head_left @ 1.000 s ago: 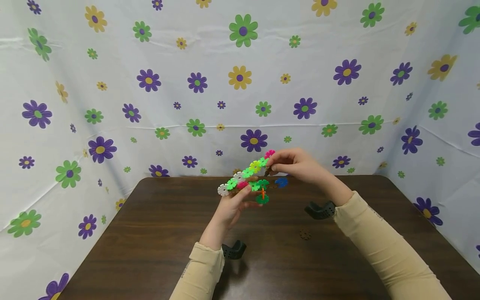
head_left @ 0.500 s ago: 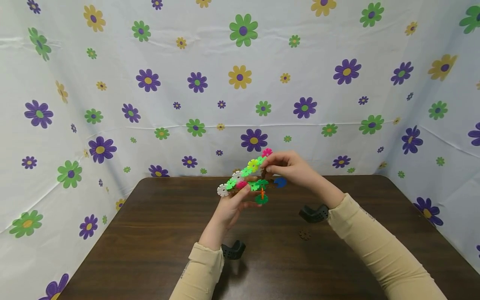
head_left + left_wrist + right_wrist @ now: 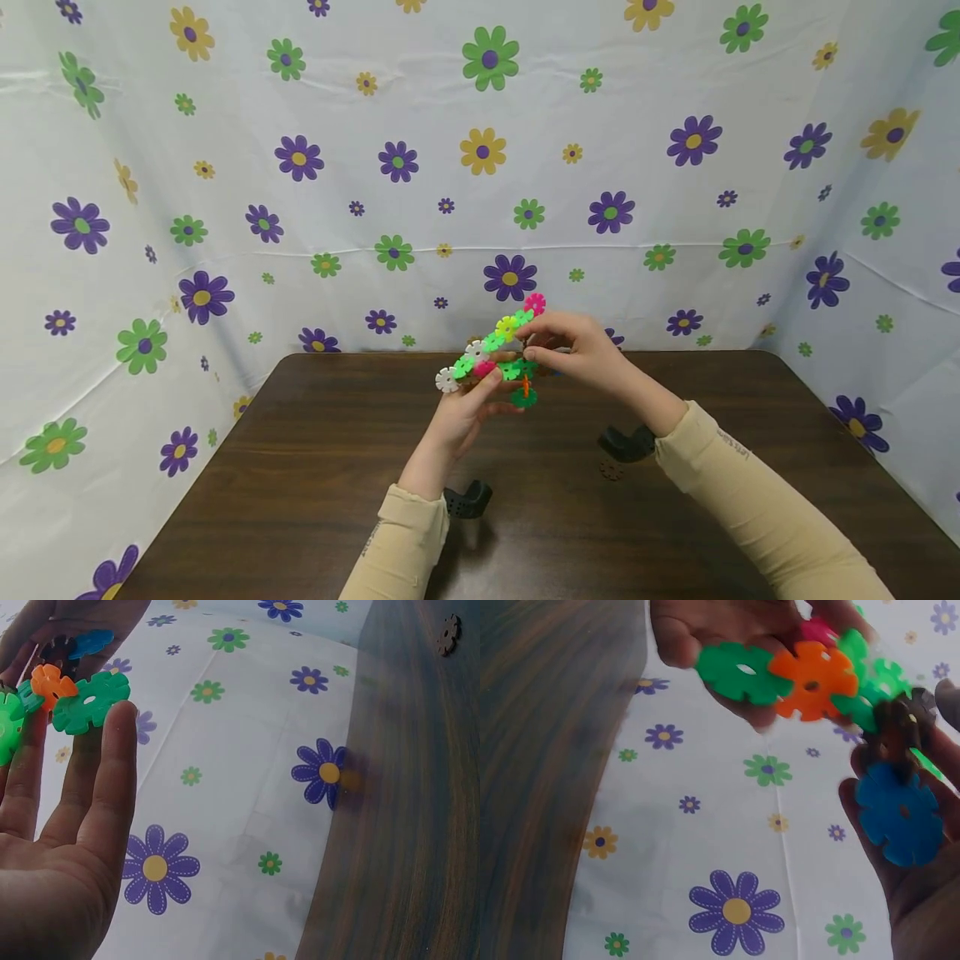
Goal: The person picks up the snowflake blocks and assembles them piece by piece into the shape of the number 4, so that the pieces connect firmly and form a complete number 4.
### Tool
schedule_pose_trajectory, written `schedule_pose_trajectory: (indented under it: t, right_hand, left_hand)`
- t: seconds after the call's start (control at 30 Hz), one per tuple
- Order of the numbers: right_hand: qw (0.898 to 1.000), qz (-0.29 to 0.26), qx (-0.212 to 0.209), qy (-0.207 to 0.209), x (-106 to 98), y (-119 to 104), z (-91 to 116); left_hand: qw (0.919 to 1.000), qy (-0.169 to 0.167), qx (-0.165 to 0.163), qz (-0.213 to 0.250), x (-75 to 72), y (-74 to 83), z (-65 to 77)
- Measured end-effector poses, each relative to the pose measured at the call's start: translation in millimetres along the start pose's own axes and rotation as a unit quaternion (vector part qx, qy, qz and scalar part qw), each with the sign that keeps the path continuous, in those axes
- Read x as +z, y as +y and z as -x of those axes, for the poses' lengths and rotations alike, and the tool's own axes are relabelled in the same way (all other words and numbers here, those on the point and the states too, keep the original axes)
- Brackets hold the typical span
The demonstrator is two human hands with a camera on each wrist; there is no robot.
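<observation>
A joined string of notched plastic discs (image 3: 506, 327) in pink, green, yellow and white is held up above the table. My left hand (image 3: 463, 417) grips it from below, thumb on the near side. An orange disc (image 3: 814, 681) stands crosswise between green ones, with a dark green disc (image 3: 739, 673) at that end. Near the string's right part, my right hand (image 3: 585, 346) pinches a brown disc (image 3: 896, 735), mostly hidden by the fingers in the head view. A blue disc (image 3: 900, 814) hangs beside the brown ones; whether the pinched disc is joined there I cannot tell.
A loose brown disc (image 3: 611, 472) lies on the dark wood table (image 3: 315, 467), right of the middle. Black wrist mounts (image 3: 468, 500) stick out from both sleeves. A white flower-print cloth (image 3: 420, 167) stands behind and at the sides.
My right hand has moved slightly left and down, closer over the string with the brown disc, and now covers most of the blue disc. My left hand has stayed nearly still.
</observation>
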State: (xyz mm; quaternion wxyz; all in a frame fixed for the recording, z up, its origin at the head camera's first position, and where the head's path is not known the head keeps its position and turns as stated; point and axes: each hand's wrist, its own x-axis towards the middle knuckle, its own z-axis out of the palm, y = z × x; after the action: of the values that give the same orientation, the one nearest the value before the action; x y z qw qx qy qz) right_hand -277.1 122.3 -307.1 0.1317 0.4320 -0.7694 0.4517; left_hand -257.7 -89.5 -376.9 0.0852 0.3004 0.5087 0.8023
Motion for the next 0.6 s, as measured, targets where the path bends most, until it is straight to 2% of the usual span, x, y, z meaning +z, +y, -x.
schedule_pose_trajectory:
  t: [0.2, 0.4, 0.6]
  right_hand:
    - [0.995, 0.049, -0.079, 0.024, 8, 1, 5]
    - [0.991, 0.073, -0.113, -0.008, 8, 4, 12]
    - [0.983, 0.114, -0.139, -0.044, 4, 7, 10]
  left_hand:
    - [1.0, 0.001, 0.002, 0.003, -0.8, -0.8, 0.7]
    - [1.0, 0.009, 0.001, -0.002, -0.7, -2.0, 1.4]
    - [0.9997, 0.024, 0.004, -0.003, 0.2, -2.4, -0.8]
